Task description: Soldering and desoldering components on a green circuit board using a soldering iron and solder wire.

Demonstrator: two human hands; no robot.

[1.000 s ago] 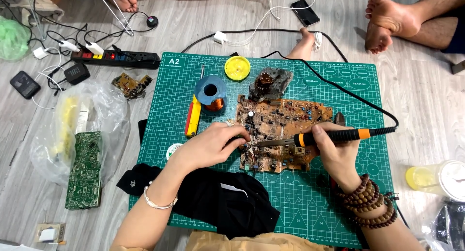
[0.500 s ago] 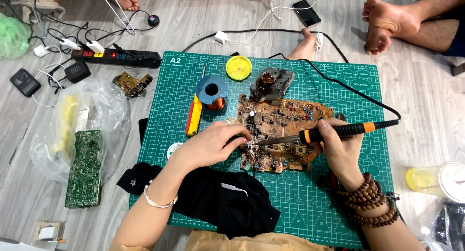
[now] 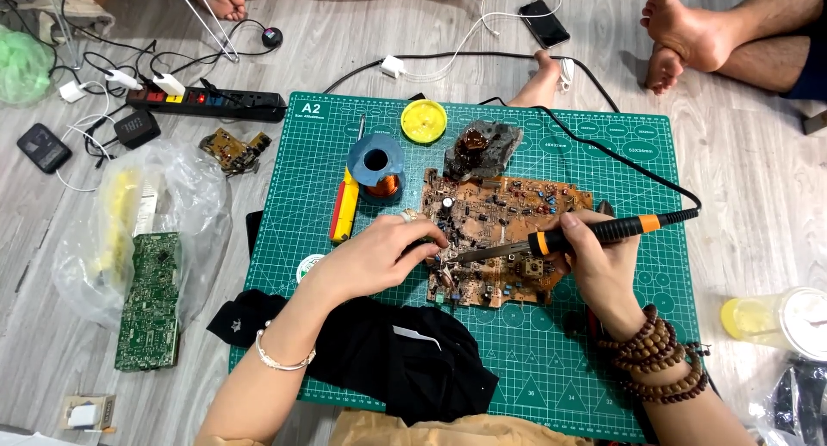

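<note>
Right hand point(image 3: 594, 269) grasps a soldering iron point(image 3: 594, 233) by its black-and-orange handle, tip directed toward nine o'clock and meeting the brown circuit board point(image 3: 504, 231). Left hand point(image 3: 379, 257) rests curled on the board's nine-o'clock edge, fingertips pinched beside the iron's tip; what they pinch cannot be told. The board lies at the centre of a green cutting mat point(image 3: 586, 360) on the floor. At eleven o'clock from the board: a blue solder spool point(image 3: 376, 162) and a yellow lid point(image 3: 424, 120). At seven o'clock: black cloth point(image 3: 388, 364). Off the mat at nine o'clock: a green circuit board point(image 3: 151, 300).
</note>
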